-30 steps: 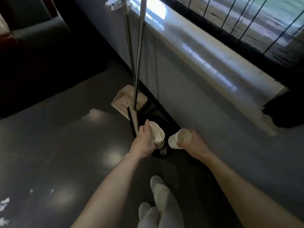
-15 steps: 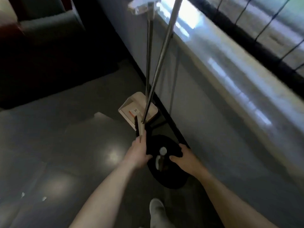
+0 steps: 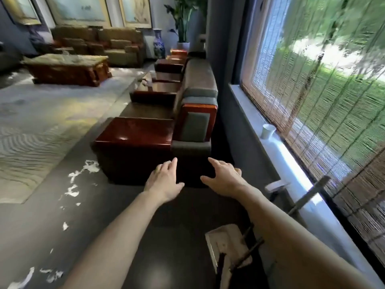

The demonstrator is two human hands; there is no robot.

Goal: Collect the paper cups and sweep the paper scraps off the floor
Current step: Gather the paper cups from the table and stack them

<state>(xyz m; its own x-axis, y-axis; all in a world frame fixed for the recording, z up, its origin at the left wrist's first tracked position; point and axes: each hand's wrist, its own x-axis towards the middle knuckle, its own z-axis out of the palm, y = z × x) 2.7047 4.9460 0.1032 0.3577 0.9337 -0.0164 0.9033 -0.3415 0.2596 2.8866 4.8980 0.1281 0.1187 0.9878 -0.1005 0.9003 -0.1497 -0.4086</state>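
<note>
Hands, left hand (image 3: 164,180) & right hand (image 3: 224,179), outstretched w/ fingers spread, empty.

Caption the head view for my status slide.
Empty left hand and right hand stretch forward, a paper cup standing on the windowsill, paper scraps strewn over the floor at left.

Floor (image 3: 129,236): dark, smooth, glossy, shows reflections.
Paper scraps (image 3: 89,166): white, matt, torn edges.
Paper cup (image 3: 268,131): white, matt.
Window sill (image 3: 253,113): pale, polished.
Side table (image 3: 135,130): red-brown wood, lacquered gloss.
Armchair (image 3: 194,126): grey cloth, matt.
Blind (image 3: 325,130): woven reed, rough.
</note>
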